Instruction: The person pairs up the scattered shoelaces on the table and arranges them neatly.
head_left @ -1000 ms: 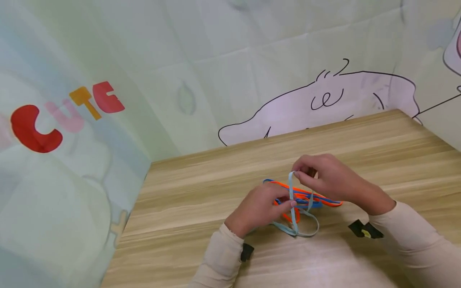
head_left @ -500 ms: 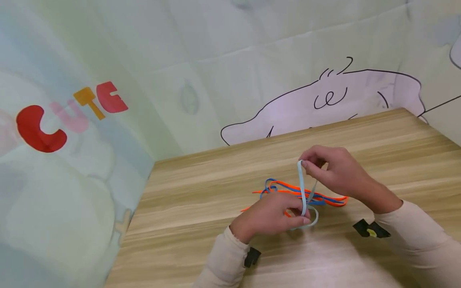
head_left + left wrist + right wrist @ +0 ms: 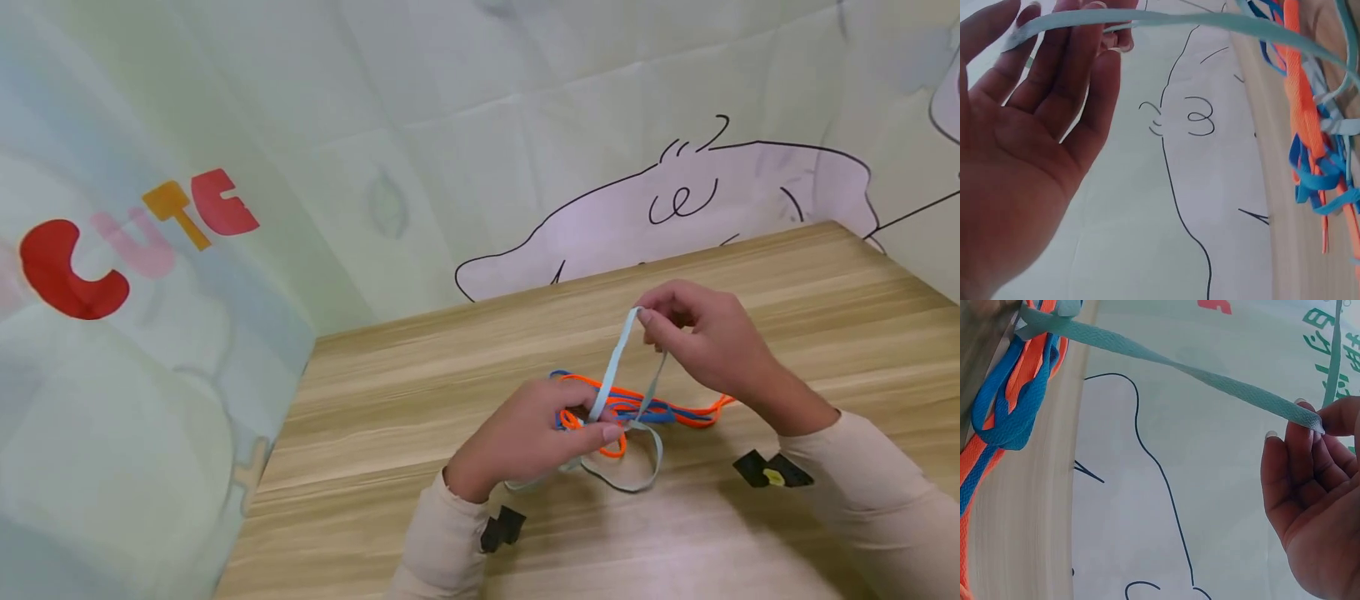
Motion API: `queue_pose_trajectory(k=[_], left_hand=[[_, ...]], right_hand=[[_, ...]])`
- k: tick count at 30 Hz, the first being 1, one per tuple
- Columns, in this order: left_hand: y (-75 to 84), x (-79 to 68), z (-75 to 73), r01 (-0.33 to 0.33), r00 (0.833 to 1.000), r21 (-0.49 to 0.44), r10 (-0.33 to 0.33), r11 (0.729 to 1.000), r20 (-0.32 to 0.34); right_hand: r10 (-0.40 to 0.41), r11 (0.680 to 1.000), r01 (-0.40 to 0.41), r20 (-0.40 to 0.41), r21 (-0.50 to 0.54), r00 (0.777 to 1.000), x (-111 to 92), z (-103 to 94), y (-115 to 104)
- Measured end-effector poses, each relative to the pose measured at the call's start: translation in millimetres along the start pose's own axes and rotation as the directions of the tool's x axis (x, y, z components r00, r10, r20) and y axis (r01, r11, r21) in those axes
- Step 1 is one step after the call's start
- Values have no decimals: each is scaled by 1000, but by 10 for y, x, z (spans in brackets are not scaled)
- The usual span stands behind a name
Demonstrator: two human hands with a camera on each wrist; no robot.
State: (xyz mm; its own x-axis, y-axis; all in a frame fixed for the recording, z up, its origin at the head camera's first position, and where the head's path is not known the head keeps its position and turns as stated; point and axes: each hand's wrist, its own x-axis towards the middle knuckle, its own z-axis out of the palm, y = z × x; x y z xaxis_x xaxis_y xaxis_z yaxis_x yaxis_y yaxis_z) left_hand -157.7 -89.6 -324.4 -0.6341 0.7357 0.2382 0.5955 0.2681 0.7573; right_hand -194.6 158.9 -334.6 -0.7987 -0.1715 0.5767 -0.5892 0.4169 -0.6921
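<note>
A flat light-blue shoelace (image 3: 617,358) stretches up at a slant between the two hands. High over the table, my right hand (image 3: 708,337) pinches it between thumb and index finger; the lace folds there and another strand drops back down. Lower and to the left, my left hand (image 3: 525,429) pinches the same lace, its other fingers loosely bent. Beneath the hands lies a bundle of orange shoelace (image 3: 1299,81) and blue shoelace (image 3: 1022,419), partly hidden by the left hand. A loop of the light-blue lace rests on the table in front of the bundle.
The wood-grain table (image 3: 405,400) ends at the back against a wall sheet (image 3: 420,167) with a cartoon outline. Large coloured letters (image 3: 75,271) mark the left wall. Black pieces (image 3: 772,469) show beside the sleeve cuffs.
My right hand has risen and moved right, drawing the light-blue lace higher. My left hand first moved right, then back left along it. A length of orange lace now shows at the right.
</note>
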Motion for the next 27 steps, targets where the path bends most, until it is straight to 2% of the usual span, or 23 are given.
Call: queue_pose_trajectory(k=[6, 11, 15, 17, 21, 27], left_hand=[[-9, -95, -182, 33, 986, -58, -42, 998, -164], [-73, -161, -329, 45, 959, -167, -89, 985, -268], [-109, -205, -411, 45, 936, -231, -122, 972, -330], [-131, -218, -442, 40, 928, -243, -126, 969, -350], [-181, -231, -493, 47, 914, -243, -140, 969, -381], [-300, -277, -569, 82, 886, -256, -188, 963, -423]], right_hand=[[46, 997, -43, -56, 61, 997, 14, -38, -62], [52, 995, -45, -79, 88, 995, 18, -82, -91], [82, 981, -62, -105, 181, 991, 26, -109, -109], [102, 965, -69, -117, 254, 988, 32, -124, -120], [121, 901, -60, -116, 430, 986, 47, -151, -137], [161, 820, -69, -112, 568, 981, 58, -189, -157]])
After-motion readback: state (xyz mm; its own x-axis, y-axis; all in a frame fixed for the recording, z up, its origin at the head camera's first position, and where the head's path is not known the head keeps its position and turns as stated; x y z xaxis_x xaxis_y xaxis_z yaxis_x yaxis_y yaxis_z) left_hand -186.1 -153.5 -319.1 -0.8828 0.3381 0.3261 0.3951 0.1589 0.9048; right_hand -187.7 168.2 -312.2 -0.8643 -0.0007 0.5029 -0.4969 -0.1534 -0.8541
